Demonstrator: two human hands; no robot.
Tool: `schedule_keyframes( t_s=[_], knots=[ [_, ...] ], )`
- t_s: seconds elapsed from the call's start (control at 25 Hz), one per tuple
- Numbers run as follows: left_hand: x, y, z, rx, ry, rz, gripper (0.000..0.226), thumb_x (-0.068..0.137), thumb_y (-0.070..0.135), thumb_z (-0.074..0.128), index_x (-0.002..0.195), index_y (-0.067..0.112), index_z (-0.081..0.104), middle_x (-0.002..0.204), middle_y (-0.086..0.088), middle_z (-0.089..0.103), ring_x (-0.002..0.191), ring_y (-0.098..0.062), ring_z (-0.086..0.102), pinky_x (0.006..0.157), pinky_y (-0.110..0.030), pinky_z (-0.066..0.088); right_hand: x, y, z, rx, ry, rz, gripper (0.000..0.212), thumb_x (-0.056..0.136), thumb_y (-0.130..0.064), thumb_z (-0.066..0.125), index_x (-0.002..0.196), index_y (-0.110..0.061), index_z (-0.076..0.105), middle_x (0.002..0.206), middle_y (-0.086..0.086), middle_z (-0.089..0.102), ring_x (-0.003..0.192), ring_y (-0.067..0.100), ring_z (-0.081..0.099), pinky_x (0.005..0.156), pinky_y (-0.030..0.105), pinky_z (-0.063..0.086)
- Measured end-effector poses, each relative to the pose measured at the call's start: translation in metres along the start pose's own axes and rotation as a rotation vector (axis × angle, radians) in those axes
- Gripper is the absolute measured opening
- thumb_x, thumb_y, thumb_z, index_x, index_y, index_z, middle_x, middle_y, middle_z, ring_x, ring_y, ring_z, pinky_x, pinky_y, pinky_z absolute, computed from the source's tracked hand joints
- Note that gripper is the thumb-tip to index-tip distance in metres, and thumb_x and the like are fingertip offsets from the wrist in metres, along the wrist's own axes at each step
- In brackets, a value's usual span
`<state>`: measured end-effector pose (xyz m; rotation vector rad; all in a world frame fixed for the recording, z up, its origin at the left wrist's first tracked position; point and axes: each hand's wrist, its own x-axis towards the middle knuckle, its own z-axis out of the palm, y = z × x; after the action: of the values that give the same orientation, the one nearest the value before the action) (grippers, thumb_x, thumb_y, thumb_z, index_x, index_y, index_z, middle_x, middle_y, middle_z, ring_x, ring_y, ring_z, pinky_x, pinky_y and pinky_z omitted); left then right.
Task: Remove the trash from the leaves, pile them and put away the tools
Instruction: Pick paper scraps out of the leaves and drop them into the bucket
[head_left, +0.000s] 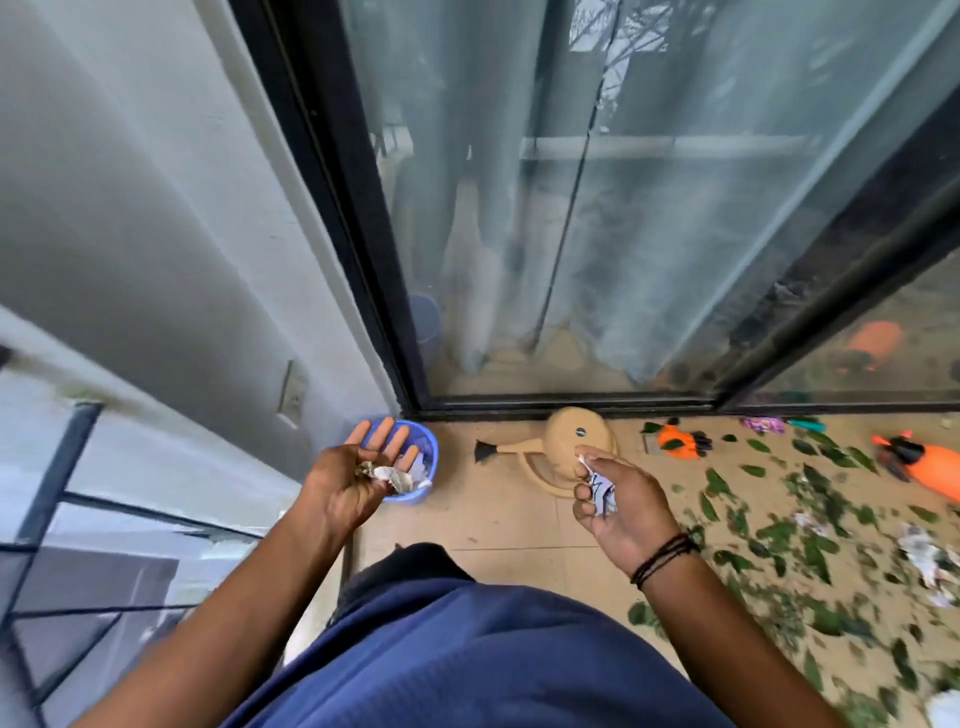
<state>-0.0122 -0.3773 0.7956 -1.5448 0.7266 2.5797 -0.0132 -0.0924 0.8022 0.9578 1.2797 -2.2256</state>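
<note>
Littering tan tiled floor, leaves; left hand flat; right fingers pinch paper.

Tiled floor: leaves, bin, watering can

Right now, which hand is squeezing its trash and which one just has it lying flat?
The right hand squeezes crumpled paper in curled fingers. The left hand, palm up over the blue bin, has scraps lying loose.
</note>
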Motion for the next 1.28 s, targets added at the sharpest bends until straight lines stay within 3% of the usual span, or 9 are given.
schedule_keyframes(
  t_s=[0.08,0.24,0.56,0.72,0.88,0.96,1.04,1.12,1.28],
  knots=[
    [0.022,0.029,-0.006,0.051,0.021,-0.039,0.065,0.1,-0.011,0.009,0.151,0.018,0.036,0.14,-0.014,0.055,0.13,-0.035,0.056,0.095,-0.051,0.043,0.014,0.015,0.041,-0.013,0.017,0.022,0.013,0.096,-0.002,0.054,0.101,-0.006,0.065,0.072,0.006,0.056,0.053,0.014,0.045,0.043,0.02,0.035],
    [0.085,0.069,-0.027,0.185,0.065,-0.135,0.047,0.091,-0.013,0.015,0.113,0.013,0.047,0.095,-0.017,0.056,0.072,-0.031,0.069,0.085,-0.051,0.047,0.057,0.077,0.107,-0.039,0.058,0.128,0.013,0.096,0.0,0.053,0.095,-0.007,0.065,0.07,0.005,0.056,0.052,0.014,0.044,0.043,0.019,0.032],
    [0.267,0.056,-0.085,0.252,0.197,-0.213,0.028,0.06,-0.009,0.033,0.077,0.013,0.038,0.073,-0.01,0.041,0.065,-0.024,0.037,0.065,-0.032,0.036,0.206,0.247,0.127,-0.049,0.16,0.55,0.026,0.1,-0.002,0.046,0.079,-0.017,0.052,0.061,-0.002,0.045,0.048,0.009,0.042,0.043,0.018,0.028],
    [0.389,0.027,-0.106,0.308,0.287,-0.212,0.023,0.092,-0.006,0.029,0.078,0.004,0.044,0.079,-0.014,0.045,0.069,-0.028,0.048,0.051,-0.031,0.051,0.322,0.315,0.131,-0.042,0.287,0.556,0.025,0.101,0.001,0.047,0.082,-0.012,0.055,0.067,0.006,0.058,0.055,0.013,0.052,0.041,0.015,0.041],
    [0.469,0.025,-0.111,0.274,0.348,-0.197,0.023,0.098,0.005,0.036,0.077,0.001,0.045,0.059,-0.013,0.057,0.062,-0.026,0.05,0.053,-0.027,0.041,0.407,0.339,0.156,-0.033,0.204,0.555,0.022,0.103,-0.002,0.046,0.086,-0.012,0.055,0.089,0.011,0.062,0.074,0.021,0.06,0.044,0.02,0.051],
    [0.485,0.029,-0.116,0.257,0.428,-0.171,0.009,0.098,0.01,0.051,0.092,0.003,0.051,0.082,-0.008,0.055,0.073,-0.021,0.051,0.052,-0.021,0.043,0.425,0.345,0.161,-0.022,0.204,0.553,0.018,0.103,0.001,0.043,0.099,-0.01,0.057,0.111,0.021,0.064,0.091,0.034,0.066,0.053,0.033,0.054],
    [0.483,0.025,-0.119,0.309,0.457,-0.148,0.022,0.101,0.018,0.058,0.119,0.013,0.048,0.112,-0.006,0.052,0.107,-0.021,0.051,0.073,-0.017,0.05,0.43,0.349,0.16,-0.031,0.209,0.533,0.013,0.102,0.0,0.046,0.107,-0.004,0.057,0.124,0.027,0.062,0.092,0.038,0.064,0.063,0.039,0.053],
    [0.471,0.02,-0.123,0.336,0.451,-0.16,0.039,0.1,0.027,0.058,0.134,0.012,0.047,0.139,-0.015,0.047,0.124,-0.029,0.051,0.093,-0.033,0.048,0.429,0.351,0.159,-0.004,0.236,0.533,0.006,0.102,-0.004,0.05,0.103,-0.002,0.056,0.126,0.027,0.062,0.092,0.037,0.062,0.075,0.043,0.054],
    [0.449,0.01,-0.138,0.377,0.401,-0.233,0.042,0.097,0.03,0.06,0.134,0.014,0.051,0.137,-0.018,0.052,0.109,-0.031,0.058,0.097,-0.04,0.047,0.424,0.345,0.157,0.014,0.197,0.545,0.028,0.098,-0.02,0.059,0.121,-0.006,0.056,0.102,0.015,0.06,0.084,0.03,0.058,0.066,0.04,0.053]
  ],
)
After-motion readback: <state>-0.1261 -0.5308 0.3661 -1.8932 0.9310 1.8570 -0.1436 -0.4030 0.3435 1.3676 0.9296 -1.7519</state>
